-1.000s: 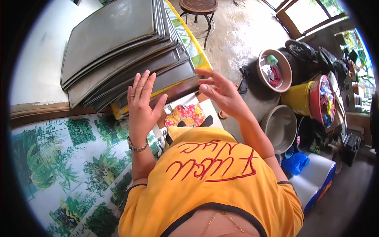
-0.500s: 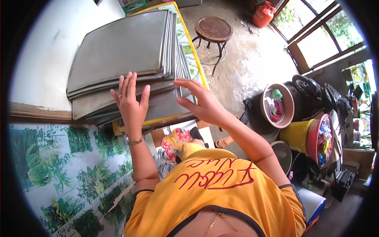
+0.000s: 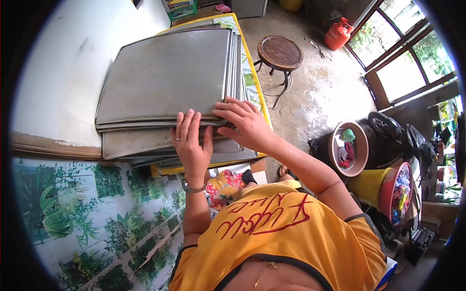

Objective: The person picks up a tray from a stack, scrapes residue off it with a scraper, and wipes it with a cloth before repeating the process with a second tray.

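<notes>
A stack of flat grey metal sheets (image 3: 170, 72), resembling baking trays, lies before me, with thin raised rims along their edges. The upper sheets line up fairly closely, while lower ones (image 3: 138, 143) stick out at the front at differing angles. My left hand (image 3: 193, 148) is at the stack's front edge, its fingers stretched out and their tips by the rim of the upper sheets. At the front right corner, my right hand (image 3: 247, 126) lays its spread fingers over the edge, thumb apart and lower. Neither hand is wrapped round a sheet.
The stack rests on a table with a yellow-edged cloth (image 3: 256, 92), against a white wall (image 3: 63, 72). Beyond stand a round wooden stool (image 3: 280, 52) and a red gas cylinder (image 3: 338, 34). To the right are a basin (image 3: 359, 162) and a yellow bucket (image 3: 364, 186).
My right hand has come down onto the stack's front right corner, closer to my left hand. Both hands stay at the front edge. The whole view has shifted slightly.
</notes>
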The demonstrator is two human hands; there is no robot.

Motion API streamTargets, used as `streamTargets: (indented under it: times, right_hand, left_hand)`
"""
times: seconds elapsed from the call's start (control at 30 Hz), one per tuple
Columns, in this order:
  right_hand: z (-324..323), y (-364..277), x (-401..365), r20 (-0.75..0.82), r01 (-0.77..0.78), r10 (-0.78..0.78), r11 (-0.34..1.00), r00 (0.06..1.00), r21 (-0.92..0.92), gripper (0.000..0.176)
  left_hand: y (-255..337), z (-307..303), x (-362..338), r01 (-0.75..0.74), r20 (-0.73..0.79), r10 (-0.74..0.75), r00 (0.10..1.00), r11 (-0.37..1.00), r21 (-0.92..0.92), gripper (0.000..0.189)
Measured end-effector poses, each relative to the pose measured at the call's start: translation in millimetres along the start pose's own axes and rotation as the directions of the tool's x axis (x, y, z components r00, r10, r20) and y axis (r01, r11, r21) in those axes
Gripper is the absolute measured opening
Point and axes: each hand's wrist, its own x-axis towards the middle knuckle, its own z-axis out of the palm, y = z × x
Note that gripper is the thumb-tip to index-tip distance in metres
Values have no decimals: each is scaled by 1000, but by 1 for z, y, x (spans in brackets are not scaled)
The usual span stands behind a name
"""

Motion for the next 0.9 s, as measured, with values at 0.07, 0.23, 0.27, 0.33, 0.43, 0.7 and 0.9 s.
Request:
streamTargets:
  times: [0.07,0.23,0.27,0.33,0.43,0.7,0.9]
  right_hand:
    - [1,3,0,-16,25,-25,999,1000,-22,42]
    - [6,6,1,-50,37,-38,999,998,-15,38]
    - [7,8,1,-57,48,-49,999,997,-22,37]
    - [9,12,1,-71,64,-66,998,995,-27,35]
    - [10,17,1,-89,78,-80,997,993,-19,33]
    - [13,19,0,-137,77,-72,997,988,30,28]
    - [15,20,-1,-151,63,-55,997,987,48,29]
  left_hand:
    - [3,-1,1,-24,-14,25,1000,999,31,37]
    - [3,0,2,-27,-31,28,999,999,44,36]
    - [-4,5,-3,2,-20,-1,1000,1000,20,39]
    - [-4,6,-3,-1,-19,2,1000,1000,24,39]
    - [-6,7,-3,-13,-19,14,1000,1000,28,40]
    - [1,3,1,-39,-26,39,999,999,32,35]
    - [-6,9,-2,-33,-21,34,999,999,34,35]
